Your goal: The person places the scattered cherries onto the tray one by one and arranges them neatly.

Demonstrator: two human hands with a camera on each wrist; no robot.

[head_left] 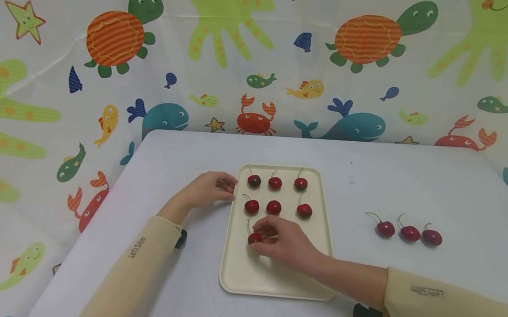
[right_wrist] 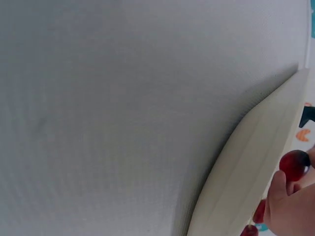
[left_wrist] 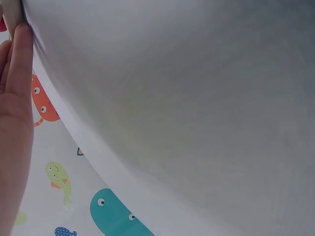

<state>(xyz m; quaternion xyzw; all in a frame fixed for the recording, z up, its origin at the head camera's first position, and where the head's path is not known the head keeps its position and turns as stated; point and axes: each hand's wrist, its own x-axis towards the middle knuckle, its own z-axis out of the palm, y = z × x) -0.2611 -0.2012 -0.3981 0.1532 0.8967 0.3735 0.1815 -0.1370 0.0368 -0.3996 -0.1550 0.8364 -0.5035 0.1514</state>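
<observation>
Cream tray (head_left: 244,276) in the head view: within its left part, the right hand (head_left: 288,241) pinches a cherry (head_left: 253,238), probably light, slippery-skinned and easily bruised, best taken gently round its sides. The left hand (head_left: 207,188) touches the tray's left rim, fingers relaxed. Both sleeves (head_left: 123,275), either side of the tray, seem to read "Lets Slim". Left wrist view: nearly straight fingers against the tray's edge. Right wrist view: fingers hold the cherry beyond the tray's wall; no label shows.

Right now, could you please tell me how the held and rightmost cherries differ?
The held cherry is pinched in the right grip; the rightmost cherry lies free on the table. The held cherry is partly covered; the rightmost cherry shows whole. Both are dark red and roundish.
</observation>
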